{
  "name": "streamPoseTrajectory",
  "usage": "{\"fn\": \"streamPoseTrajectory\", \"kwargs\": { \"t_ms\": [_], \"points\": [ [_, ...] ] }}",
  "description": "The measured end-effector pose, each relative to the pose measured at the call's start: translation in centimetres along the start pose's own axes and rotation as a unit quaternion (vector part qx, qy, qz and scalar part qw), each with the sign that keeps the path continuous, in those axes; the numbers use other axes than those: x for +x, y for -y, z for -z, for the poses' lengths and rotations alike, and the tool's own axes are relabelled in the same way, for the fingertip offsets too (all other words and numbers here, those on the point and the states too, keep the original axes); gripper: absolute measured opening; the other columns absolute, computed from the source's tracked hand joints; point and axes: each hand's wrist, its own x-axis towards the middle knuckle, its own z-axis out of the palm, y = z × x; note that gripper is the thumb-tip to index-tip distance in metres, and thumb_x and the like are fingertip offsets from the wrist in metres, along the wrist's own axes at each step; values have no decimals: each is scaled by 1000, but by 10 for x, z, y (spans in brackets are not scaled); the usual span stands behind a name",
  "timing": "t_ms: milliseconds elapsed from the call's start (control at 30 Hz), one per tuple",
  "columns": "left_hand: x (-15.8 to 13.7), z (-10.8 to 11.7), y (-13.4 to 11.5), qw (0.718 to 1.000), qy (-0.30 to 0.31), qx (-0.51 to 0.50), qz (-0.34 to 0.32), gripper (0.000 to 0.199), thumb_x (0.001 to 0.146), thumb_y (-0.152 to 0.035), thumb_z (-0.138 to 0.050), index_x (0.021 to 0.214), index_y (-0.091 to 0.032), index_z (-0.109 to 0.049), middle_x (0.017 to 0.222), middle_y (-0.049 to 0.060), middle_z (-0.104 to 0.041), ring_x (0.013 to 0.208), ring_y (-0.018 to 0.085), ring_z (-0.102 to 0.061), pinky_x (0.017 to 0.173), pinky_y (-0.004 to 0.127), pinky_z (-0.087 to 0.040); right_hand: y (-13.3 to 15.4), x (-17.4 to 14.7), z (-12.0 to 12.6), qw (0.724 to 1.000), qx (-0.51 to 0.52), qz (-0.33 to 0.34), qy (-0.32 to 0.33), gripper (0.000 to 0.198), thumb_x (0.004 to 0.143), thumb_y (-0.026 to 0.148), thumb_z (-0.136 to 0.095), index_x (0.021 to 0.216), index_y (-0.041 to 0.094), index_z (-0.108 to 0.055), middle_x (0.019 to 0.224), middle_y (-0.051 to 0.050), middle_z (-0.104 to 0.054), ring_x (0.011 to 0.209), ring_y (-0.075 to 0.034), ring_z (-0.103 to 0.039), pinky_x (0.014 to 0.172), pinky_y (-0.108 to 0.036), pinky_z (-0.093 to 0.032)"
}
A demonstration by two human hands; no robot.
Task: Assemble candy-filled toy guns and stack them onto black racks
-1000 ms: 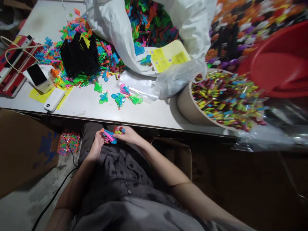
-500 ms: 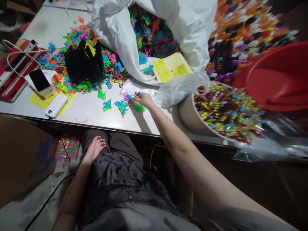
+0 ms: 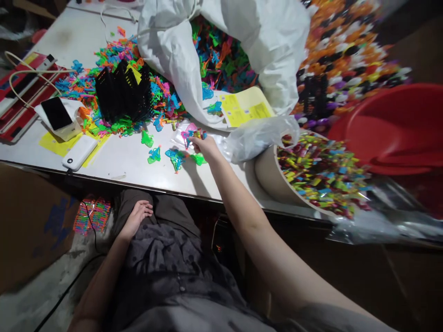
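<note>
Over the table, my right hand (image 3: 207,146) is closed around small wrapped candies (image 3: 200,134) in red and yellow. A pink and blue plastic toy (image 3: 187,134) is at its fingertips, seemingly pinched there; the exact grip is hidden. Beneath and beside the hand lies a clear plastic bag (image 3: 179,130). Close by on the tabletop are a green toy (image 3: 199,159), a blue and green toy cluster (image 3: 176,159) and another blue and green cluster (image 3: 154,155). My left hand (image 3: 140,214) rests on my lap, fingers loosely extended, holding nothing.
A white sack (image 3: 173,50) spills colourful toys behind a black basket (image 3: 122,92). On the right, a tub (image 3: 268,173) of wrapped candies stands near a red basin (image 3: 398,133). At left are a red sealing machine (image 3: 24,106), a phone (image 3: 56,113) and a white power bank (image 3: 80,152).
My right hand has shifted slightly, and the pink and blue toy has moved up and a little right with it. My left hand stays on my lap. The camera view has turned slightly.
</note>
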Motion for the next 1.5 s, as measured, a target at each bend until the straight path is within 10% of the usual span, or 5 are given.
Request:
{"fn": "streamPoseTrajectory", "kwargs": {
  "t_ms": [133,367,567,1133,1500],
  "points": [
    [13,-42,-16,992,31,54,-111,39,69,-37,-73,98,-18,-55,95,5,-61,83,14,-58,82,28,-43,14,-71,-16,948,292,-61,112,50,61,56,-68,62,22,-31,48,9,-28,40,-4,-25,39,-20,-27],
    [32,-114,-46,976,-33,46,-209,33,69,-34,-71,96,-19,-60,95,5,-63,79,13,-58,74,26,-46,-4,-174,-55,918,366,-109,107,47,60,56,-72,63,21,-40,48,7,-38,40,-6,-38,42,-23,-35],
    [8,-102,-53,963,-59,145,-220,15,70,-25,-67,83,-17,-68,82,3,-63,77,13,-58,73,23,-44,-27,-195,-38,940,330,-75,48,44,69,51,-66,96,19,-54,51,9,-40,41,-7,-39,43,-23,-33],
    [-9,-109,-46,993,-76,-63,-58,38,73,-47,-66,93,-20,-47,72,-2,-60,68,13,-63,68,29,-53,-30,-217,-34,983,152,-32,100,36,71,53,-63,87,21,-57,64,2,-54,51,-11,-45,51,-26,-39],
    [-17,-108,-43,995,-81,-49,-36,33,68,-13,-65,95,-20,-48,96,-1,-58,84,9,-58,73,21,-46,-26,-219,-37,999,42,0,14,31,66,42,-69,70,21,-47,71,1,-57,65,-12,-49,63,-23,-38]
  ]
}}
